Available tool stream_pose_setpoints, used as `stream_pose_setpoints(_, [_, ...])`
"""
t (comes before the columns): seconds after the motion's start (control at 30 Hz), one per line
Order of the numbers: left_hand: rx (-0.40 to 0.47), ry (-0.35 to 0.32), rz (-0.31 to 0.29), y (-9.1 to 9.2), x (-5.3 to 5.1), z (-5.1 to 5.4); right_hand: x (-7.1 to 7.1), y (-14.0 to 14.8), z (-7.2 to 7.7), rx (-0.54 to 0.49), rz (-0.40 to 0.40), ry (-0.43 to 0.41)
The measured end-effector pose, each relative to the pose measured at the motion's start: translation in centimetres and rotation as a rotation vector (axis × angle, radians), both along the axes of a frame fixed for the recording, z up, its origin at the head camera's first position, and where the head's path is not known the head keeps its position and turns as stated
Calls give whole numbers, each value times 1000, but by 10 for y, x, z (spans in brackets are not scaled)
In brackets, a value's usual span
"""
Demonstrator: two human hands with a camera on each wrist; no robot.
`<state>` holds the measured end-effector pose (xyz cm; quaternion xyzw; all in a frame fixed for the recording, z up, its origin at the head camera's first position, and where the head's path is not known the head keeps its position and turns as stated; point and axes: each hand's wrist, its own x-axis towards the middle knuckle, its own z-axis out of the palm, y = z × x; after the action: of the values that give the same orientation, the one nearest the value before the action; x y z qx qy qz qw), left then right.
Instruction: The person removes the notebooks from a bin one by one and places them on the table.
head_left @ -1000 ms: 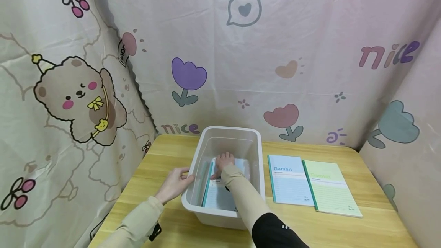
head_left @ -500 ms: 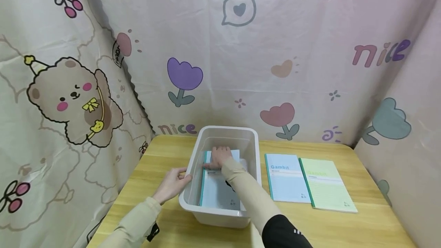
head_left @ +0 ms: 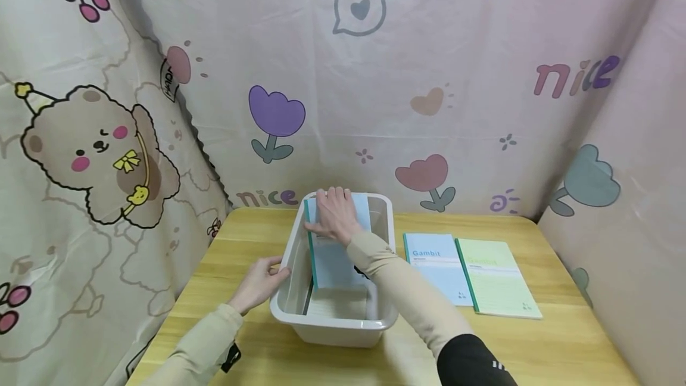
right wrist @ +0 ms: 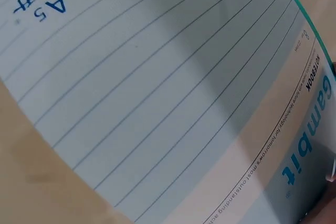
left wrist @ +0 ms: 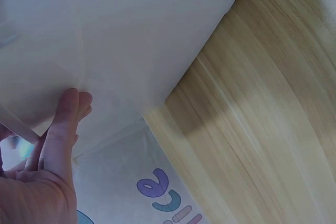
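A blue notebook (head_left: 334, 270) with a teal spine is tilted up inside the white plastic bin (head_left: 337, 335), its upper edge about level with the far rim. My right hand (head_left: 336, 216) grips it near the top, fingers over that edge and thumb toward the spine. The same notebook's lined "Gambit" cover (right wrist: 157, 87) fills the right wrist view, slightly bowed. Beneath it, a pale lined notebook (head_left: 339, 304) lies on the bin's floor, partly covered. My left hand (head_left: 259, 285) pinches the bin's left rim; in the left wrist view its fingers (left wrist: 63, 129) lie along the wall.
On the wooden table (head_left: 450, 350), right of the bin, another blue notebook (head_left: 436, 264) and a green notebook (head_left: 498, 279) lie side by side, touching or nearly so. A printed cloth (head_left: 321, 76) hangs behind and at both sides.
My right hand has raised the blue notebook from the bin's floor toward the far rim, uncovering a pale notebook below. The left hand keeps its hold on the rim. The view has shifted slightly.
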<state>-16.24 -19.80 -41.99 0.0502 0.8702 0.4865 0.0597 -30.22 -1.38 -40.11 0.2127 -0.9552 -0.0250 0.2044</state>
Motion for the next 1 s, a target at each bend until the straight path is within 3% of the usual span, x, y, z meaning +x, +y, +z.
stream_pose_setpoints(0.17, [-18, 3, 15, 0, 0, 0, 12, 5, 39, -64, 40, 31])
stream_pose_setpoints(0.3, [-13, 1, 16, -1, 0, 0, 27, 16, 80, -135, 68, 34])
stream_pose_setpoints(0.43, [-4, -3, 7, -1, 0, 0, 42, 38, 120, -193, 69, 39])
stream_pose_setpoints(0.57, [10, -11, -3, -1, -1, 1, 54, 69, 147, -251, 50, 59])
stream_pose_setpoints(0.77, [3, -19, 0, -1, -2, 1, 68, 126, 157, -318, 18, 91])
stream_pose_setpoints(0.9, [0, -18, -1, 0, -2, 1, 74, 161, 147, -329, -5, 112])
stream_pose_setpoints(1.0, [4, -19, 0, 0, -1, 1, 76, 184, 131, -317, -22, 116])
